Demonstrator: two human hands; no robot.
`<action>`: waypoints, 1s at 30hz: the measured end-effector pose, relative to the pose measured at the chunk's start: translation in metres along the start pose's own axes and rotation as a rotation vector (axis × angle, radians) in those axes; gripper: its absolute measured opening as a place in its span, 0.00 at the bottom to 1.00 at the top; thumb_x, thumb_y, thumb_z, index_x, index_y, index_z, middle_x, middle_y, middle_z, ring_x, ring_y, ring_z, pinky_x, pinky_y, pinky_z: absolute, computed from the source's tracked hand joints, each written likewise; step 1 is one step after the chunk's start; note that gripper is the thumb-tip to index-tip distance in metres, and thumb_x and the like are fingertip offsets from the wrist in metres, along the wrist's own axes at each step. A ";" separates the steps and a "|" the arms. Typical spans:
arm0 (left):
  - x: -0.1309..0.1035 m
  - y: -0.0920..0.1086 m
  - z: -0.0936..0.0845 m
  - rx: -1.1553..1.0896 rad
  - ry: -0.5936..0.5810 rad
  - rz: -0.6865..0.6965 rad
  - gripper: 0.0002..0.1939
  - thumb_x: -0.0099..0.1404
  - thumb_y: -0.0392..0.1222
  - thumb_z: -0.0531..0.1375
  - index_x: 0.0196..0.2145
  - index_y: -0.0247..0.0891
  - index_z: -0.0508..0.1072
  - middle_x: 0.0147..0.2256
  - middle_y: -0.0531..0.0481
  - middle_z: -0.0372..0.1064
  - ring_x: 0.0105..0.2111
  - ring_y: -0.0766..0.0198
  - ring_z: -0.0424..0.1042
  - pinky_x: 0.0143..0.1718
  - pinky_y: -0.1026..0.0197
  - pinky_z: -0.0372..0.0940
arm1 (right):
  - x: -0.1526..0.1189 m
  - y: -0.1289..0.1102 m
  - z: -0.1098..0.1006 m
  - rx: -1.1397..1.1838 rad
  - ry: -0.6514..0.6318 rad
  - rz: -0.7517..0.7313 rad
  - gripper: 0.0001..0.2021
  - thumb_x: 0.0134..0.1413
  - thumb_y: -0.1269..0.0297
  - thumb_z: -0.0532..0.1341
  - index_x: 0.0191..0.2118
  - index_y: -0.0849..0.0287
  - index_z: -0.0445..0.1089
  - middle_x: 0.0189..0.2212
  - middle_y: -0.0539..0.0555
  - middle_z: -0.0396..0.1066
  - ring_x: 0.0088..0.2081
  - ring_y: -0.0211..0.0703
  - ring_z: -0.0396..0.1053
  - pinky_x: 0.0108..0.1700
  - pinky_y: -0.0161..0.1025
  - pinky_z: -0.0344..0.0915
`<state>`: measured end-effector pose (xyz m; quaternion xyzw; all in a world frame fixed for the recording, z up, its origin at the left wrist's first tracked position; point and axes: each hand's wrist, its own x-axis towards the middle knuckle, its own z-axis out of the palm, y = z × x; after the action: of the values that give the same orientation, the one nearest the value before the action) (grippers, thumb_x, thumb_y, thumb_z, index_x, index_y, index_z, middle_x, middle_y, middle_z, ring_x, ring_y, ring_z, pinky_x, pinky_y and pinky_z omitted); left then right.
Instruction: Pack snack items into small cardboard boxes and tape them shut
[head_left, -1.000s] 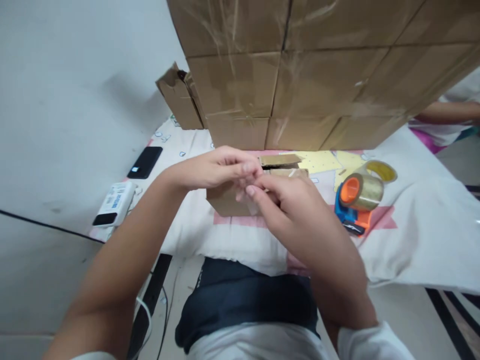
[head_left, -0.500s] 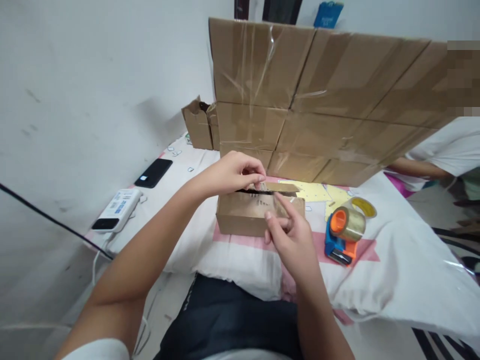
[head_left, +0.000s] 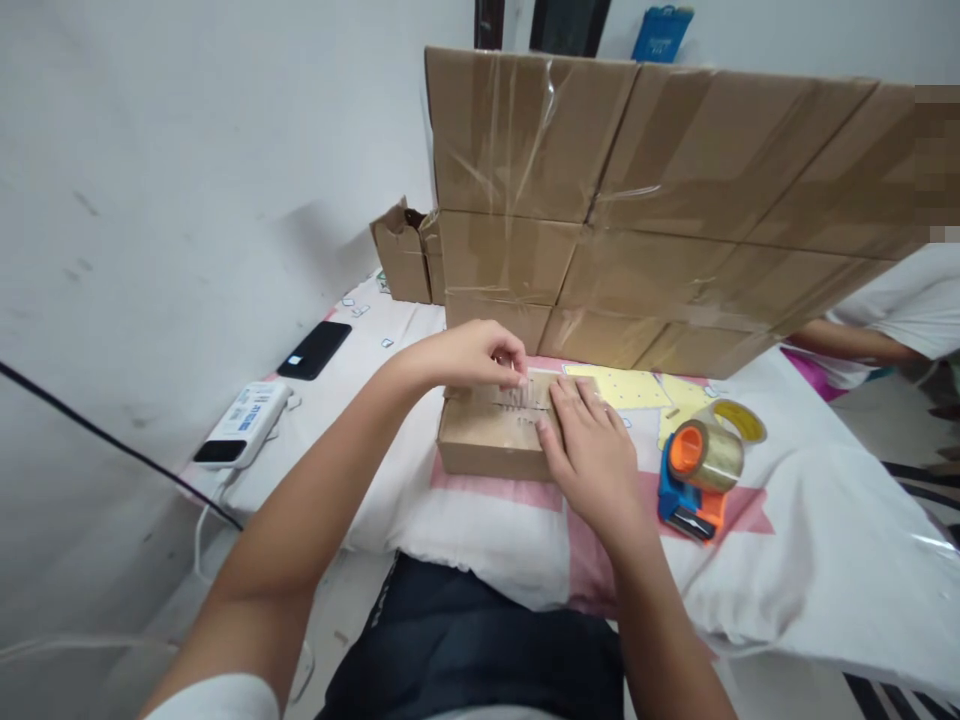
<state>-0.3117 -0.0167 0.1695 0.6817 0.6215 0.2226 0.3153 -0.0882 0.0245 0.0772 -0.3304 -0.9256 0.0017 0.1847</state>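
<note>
L hand (head_left: 480,352) fingers curled at box top, can't tell if gripping, R hand (head_left: 594,445) open flat on sm. box (head_left: 484,435), box mid-cloth (head_left: 832,500), carton stack (head_left: 600,190) blocking behind, tape dispenser (head_left: 694,475) to R, phone (head_left: 315,350) + wht. device (head_left: 244,422) to L

Soft muted light, faint shadow on wall (head_left: 187,180), glare on taped boxes (head_left: 660,200), edges stretched, seemingly blurred

Spread with printed cloth (head_left: 480,530); bears box (head_left: 480,450), stack (head_left: 652,220), carton (head_left: 402,262), phone (head_left: 319,350), white device (head_left: 247,415), tape dispenser (head_left: 694,485), loose ring (head_left: 757,424).
</note>
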 end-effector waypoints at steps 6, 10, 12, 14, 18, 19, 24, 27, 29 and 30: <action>0.008 0.000 0.007 0.097 -0.137 0.032 0.07 0.61 0.44 0.62 0.33 0.42 0.80 0.32 0.54 0.77 0.32 0.65 0.73 0.31 0.64 0.60 | -0.003 0.005 0.004 0.197 0.094 0.092 0.32 0.70 0.64 0.49 0.74 0.63 0.41 0.67 0.66 0.60 0.67 0.59 0.60 0.63 0.59 0.63; 0.011 0.001 0.009 0.128 -0.108 -0.006 0.07 0.60 0.46 0.63 0.32 0.41 0.79 0.32 0.53 0.77 0.33 0.63 0.73 0.32 0.63 0.60 | -0.004 0.007 0.008 0.288 0.130 0.132 0.36 0.70 0.66 0.47 0.75 0.58 0.27 0.66 0.64 0.63 0.66 0.59 0.62 0.59 0.61 0.66; 0.013 0.000 0.009 0.132 -0.088 -0.020 0.08 0.60 0.46 0.63 0.32 0.42 0.79 0.33 0.54 0.77 0.33 0.63 0.73 0.32 0.63 0.59 | -0.005 0.008 0.009 0.298 0.132 0.131 0.36 0.70 0.66 0.48 0.75 0.56 0.26 0.66 0.63 0.63 0.67 0.59 0.61 0.60 0.61 0.66; 0.014 -0.001 0.008 0.142 -0.072 -0.025 0.07 0.60 0.46 0.63 0.32 0.42 0.79 0.33 0.54 0.77 0.32 0.64 0.72 0.31 0.63 0.59 | -0.006 0.008 0.009 0.303 0.132 0.129 0.36 0.70 0.65 0.48 0.75 0.56 0.27 0.66 0.63 0.63 0.67 0.58 0.61 0.60 0.60 0.66; 0.018 -0.003 0.010 0.131 -0.094 -0.032 0.08 0.59 0.47 0.64 0.33 0.42 0.79 0.32 0.54 0.76 0.32 0.64 0.72 0.31 0.63 0.59 | -0.005 0.008 0.009 0.302 0.128 0.130 0.36 0.71 0.60 0.50 0.75 0.57 0.30 0.66 0.63 0.63 0.67 0.59 0.60 0.62 0.60 0.64; 0.019 -0.004 0.011 0.130 -0.101 -0.027 0.08 0.59 0.47 0.64 0.33 0.42 0.79 0.32 0.54 0.76 0.32 0.64 0.72 0.31 0.63 0.59 | -0.005 0.008 0.009 0.299 0.128 0.132 0.36 0.71 0.60 0.50 0.75 0.57 0.31 0.66 0.63 0.63 0.67 0.59 0.60 0.62 0.60 0.64; 0.024 -0.007 0.018 0.166 -0.101 0.009 0.06 0.59 0.45 0.64 0.33 0.42 0.79 0.32 0.54 0.76 0.33 0.63 0.72 0.32 0.62 0.57 | -0.004 0.008 0.010 0.276 0.152 0.126 0.35 0.70 0.57 0.51 0.75 0.60 0.35 0.66 0.65 0.63 0.66 0.58 0.62 0.61 0.58 0.65; 0.023 -0.005 0.021 0.202 -0.060 -0.024 0.07 0.60 0.46 0.63 0.32 0.43 0.79 0.33 0.53 0.77 0.34 0.62 0.72 0.32 0.61 0.56 | -0.005 0.005 0.009 0.229 0.172 0.070 0.31 0.70 0.57 0.53 0.73 0.58 0.47 0.65 0.63 0.65 0.67 0.57 0.60 0.63 0.56 0.62; 0.021 -0.001 0.022 0.251 -0.021 -0.064 0.06 0.60 0.46 0.62 0.31 0.43 0.78 0.33 0.53 0.77 0.33 0.62 0.71 0.31 0.61 0.55 | -0.006 0.004 0.007 0.183 0.182 0.035 0.28 0.69 0.56 0.54 0.70 0.54 0.55 0.66 0.61 0.63 0.68 0.58 0.59 0.64 0.56 0.61; 0.021 0.001 0.023 0.279 -0.001 -0.084 0.06 0.60 0.45 0.62 0.31 0.43 0.77 0.32 0.53 0.77 0.32 0.61 0.71 0.31 0.60 0.55 | -0.007 0.004 0.006 0.164 0.186 0.020 0.27 0.68 0.55 0.56 0.69 0.52 0.58 0.68 0.61 0.60 0.68 0.59 0.58 0.64 0.56 0.61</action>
<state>-0.2927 0.0002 0.1522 0.6922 0.6745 0.1204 0.2267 -0.0831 0.0238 0.0691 -0.3221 -0.8979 0.0486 0.2962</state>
